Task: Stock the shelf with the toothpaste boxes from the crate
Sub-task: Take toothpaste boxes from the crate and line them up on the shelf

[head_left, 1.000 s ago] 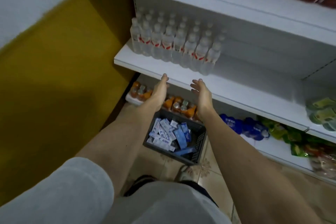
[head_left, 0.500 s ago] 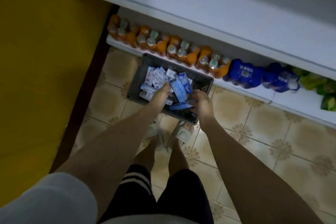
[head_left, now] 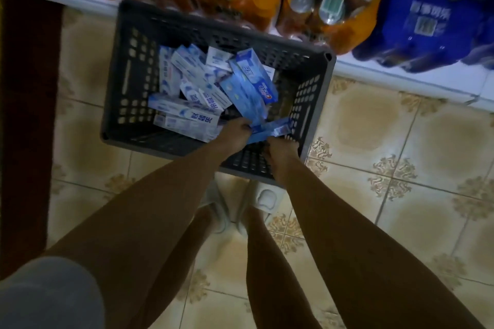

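Inside the dark grey crate (head_left: pixel 125 83), at its near right corner, both hands are now set among the toothpaste boxes (head_left: pixel 187 93), whereas half a second ago they were only arriving above the pile and a second ago were raised to the edge of the upper shelf. The view has dropped closer, so the water bottles seen earlier are out of frame. The left hand (head_left: pixel 235 131) is curled over the low end of a long blue box (head_left: pixel 248 83), its fingers closed on it. The right hand (head_left: pixel 280 149) is bent around the end of a second blue box (head_left: pixel 272 129) lying flat by the crate wall; how tightly it is held cannot be told, the fingers being partly hidden.

The crate is of rigid plastic, rectangular, its walls pierced with rows of small square holes. The boxes are slim cardboard cartons, glossy, white and blue, heaped loosely at all angles.

The crate is stood on a floor of beige glazed tiles (head_left: pixel 401 141) with ornate corner motifs, touching the white bottom shelf (head_left: pixel 427 80). On that shelf, orange bottle packs (head_left: pixel 256 0) wrapped in film and blue wrapped packs (head_left: pixel 417 27) are ranged. A dark strip (head_left: pixel 24 115) runs along the left. Pale sandals (head_left: pixel 264 197) are seen below the crate.
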Demonstrator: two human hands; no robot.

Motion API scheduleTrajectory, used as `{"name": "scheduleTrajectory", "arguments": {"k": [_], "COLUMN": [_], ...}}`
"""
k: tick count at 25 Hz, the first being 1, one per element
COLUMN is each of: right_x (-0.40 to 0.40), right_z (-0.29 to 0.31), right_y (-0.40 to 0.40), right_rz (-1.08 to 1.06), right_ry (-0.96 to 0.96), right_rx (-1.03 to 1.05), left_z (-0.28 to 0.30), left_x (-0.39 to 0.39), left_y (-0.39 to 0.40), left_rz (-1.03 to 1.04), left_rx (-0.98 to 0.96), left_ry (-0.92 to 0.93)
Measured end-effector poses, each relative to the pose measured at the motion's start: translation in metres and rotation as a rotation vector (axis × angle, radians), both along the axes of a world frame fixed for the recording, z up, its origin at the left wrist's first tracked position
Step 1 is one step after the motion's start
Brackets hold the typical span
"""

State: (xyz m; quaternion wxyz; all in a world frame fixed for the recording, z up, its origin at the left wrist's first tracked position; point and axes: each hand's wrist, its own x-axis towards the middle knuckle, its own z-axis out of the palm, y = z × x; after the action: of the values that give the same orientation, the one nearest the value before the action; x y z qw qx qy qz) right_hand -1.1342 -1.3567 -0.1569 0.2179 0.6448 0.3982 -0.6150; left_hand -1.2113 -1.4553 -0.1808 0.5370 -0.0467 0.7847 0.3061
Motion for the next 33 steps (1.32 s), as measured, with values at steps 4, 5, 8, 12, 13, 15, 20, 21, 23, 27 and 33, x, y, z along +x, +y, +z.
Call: {"name": "scheduleTrajectory", "arguments": {"k": [4, 5, 8, 12, 13, 15, 20, 21, 23, 27, 33], "right_x": [-0.002, -0.003, -0.004, -0.002, 0.001, 0.004, 0.012, 0.012, 0.014, 0.013, 0.011], "right_z": [-0.064, -0.073, -0.097, -0.106, -0.103, -0.089, -0.021, -0.004, 0.029, 0.100, 0.195], "right_y": [-0.001, -0.001, -0.002, -0.012, -0.016, -0.021, -0.014, -0.012, -0.009, 0.001, 0.018], "right_rz": [-0.111, -0.174, -0.387, -0.333, -0.285, -0.245, -0.303, -0.347, -0.374, -0.413, -0.320], "right_ry": [-0.019, -0.013, 0.025, -0.061, -0.084, -0.039, 0.128, 0.164, 0.228, 0.349, 0.444], "right_rx": [-0.066, -0.077, -0.056, 0.108, 0.162, 0.201, 0.143, 0.102, 0.015, -0.145, -0.276], "left_z": [-0.069, -0.076, -0.091, -0.091, -0.089, -0.086, -0.043, -0.025, 0.008, 0.082, 0.182], "left_x": [0.016, 0.018, 0.024, 0.022, 0.019, 0.014, 0.004, 0.003, 0.001, -0.006, -0.017], "left_y": [0.009, 0.011, 0.008, -0.003, -0.004, -0.006, -0.020, -0.023, -0.026, -0.025, -0.039], "left_rz": [-0.151, -0.170, -0.203, -0.190, -0.162, -0.044, 0.658, 0.781, 0.950, 1.124, 1.113], "left_rx": [0.037, 0.057, 0.105, 0.081, 0.068, 0.051, -0.107, -0.098, -0.029, 0.045, 0.192], "left_ry": [-0.011, -0.004, 0.068, 0.104, 0.076, 0.003, -0.228, -0.294, -0.387, -0.413, -0.425]}}
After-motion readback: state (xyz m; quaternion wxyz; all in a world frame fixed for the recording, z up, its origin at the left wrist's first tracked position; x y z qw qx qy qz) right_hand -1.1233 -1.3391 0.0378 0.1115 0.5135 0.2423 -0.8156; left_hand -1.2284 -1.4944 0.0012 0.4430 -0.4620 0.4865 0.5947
